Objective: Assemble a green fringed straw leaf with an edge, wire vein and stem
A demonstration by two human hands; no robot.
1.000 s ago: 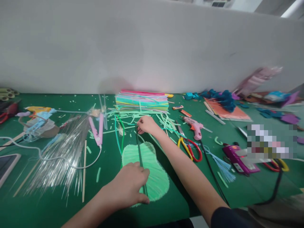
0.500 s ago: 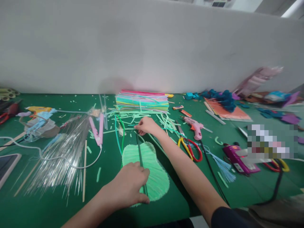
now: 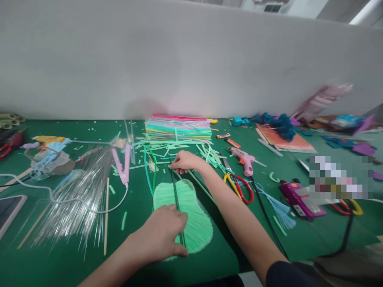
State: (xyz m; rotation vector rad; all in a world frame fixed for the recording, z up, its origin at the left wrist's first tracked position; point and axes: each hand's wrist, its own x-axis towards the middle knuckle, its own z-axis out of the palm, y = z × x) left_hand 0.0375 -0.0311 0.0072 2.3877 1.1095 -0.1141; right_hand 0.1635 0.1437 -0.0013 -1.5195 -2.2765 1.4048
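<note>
A light-green, ribbed, leaf-shaped piece [image 3: 199, 227] with a fuzzy edge lies on the green table in front of me. Two thin dark wires [image 3: 176, 191] run lengthwise over it, close together. My left hand [image 3: 163, 227] grips the leaf-shaped piece at its near left part, thumb and fingers curved around the wires and pressing on them. Beyond the far edge of the piece, my right hand [image 3: 184, 162] pinches a dark wire near its far end. Loose green pipe cleaners [image 3: 154, 171] lie just left of the right hand.
Behind my hands lies a stack of coloured pipe cleaners [image 3: 178, 129]. On the right are scissors [image 3: 247, 189], a pink glue gun [image 3: 247, 159] and a magenta device [image 3: 299, 201]. A pink straightening iron [image 3: 125, 165] and clear strips [image 3: 80, 199] lie left.
My right hand has shifted slightly nearer, and more of the dark wire's far end shows past its fingertips. My left hand stays in place on the leaf-shaped piece.
</note>
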